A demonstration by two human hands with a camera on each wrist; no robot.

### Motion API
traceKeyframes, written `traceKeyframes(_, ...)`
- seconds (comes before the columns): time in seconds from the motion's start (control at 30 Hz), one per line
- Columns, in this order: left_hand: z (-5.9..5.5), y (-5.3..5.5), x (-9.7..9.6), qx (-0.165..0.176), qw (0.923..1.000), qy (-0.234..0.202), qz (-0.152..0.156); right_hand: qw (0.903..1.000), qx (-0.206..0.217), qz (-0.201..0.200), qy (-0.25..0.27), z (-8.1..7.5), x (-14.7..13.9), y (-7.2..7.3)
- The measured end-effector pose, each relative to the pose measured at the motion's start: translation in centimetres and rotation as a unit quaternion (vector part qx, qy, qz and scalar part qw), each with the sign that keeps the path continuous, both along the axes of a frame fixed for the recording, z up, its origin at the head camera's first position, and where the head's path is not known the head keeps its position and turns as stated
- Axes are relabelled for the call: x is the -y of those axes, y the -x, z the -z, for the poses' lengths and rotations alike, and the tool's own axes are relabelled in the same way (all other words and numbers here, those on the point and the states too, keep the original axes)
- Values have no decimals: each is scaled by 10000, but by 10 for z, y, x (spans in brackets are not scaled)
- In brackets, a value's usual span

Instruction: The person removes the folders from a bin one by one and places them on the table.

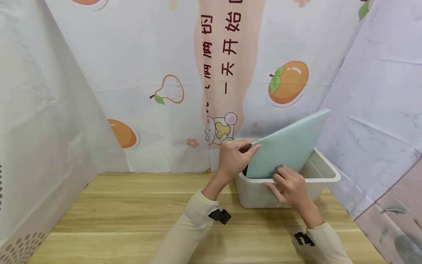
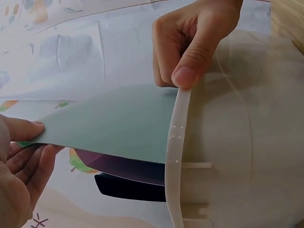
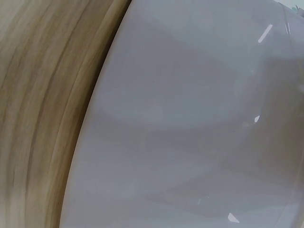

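Note:
A thin, flat, pale green board [image 1: 290, 143] stands tilted in the white plastic bin [image 1: 263, 196], its upper part above the rim. My left hand [image 1: 232, 159] pinches the board's near left corner between thumb and fingers, also visible in the left wrist view. My right hand [image 1: 291, 187] holds the bin's front rim, thumb outside and curled fingers inside, beside the board's lower part. Behind the board, a dark purple flat thing [image 2: 118, 166] and a black thing [image 2: 128, 187] stick out of the bin. The right wrist view shows the bin's wall [image 3: 180, 133], without the hand.
The bin stands on a wood-grain table [image 1: 138, 216], toward its right back. A printed cloth [image 1: 158, 128] hangs behind the table. More pale sheeting [image 1: 369, 121] hangs at the right, close to the bin. A white perforated panel [image 1: 29, 205] flanks the left side.

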State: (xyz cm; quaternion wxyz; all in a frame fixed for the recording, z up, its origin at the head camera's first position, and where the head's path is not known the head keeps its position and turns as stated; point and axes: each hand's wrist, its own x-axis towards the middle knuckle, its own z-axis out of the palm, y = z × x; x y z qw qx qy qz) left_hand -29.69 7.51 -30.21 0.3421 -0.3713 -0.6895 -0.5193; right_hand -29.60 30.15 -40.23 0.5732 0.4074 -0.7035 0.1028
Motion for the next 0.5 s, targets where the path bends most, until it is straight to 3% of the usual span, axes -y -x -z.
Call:
traceKeyframes(0.27,0,-1,4,-255,9995,149,-81,10000,11,-46,-24,2,0,-1)
traceKeyframes(0.5,-2,0,6,-126,9998,74,112,10000,-43,-18,21,-2,2,-2)
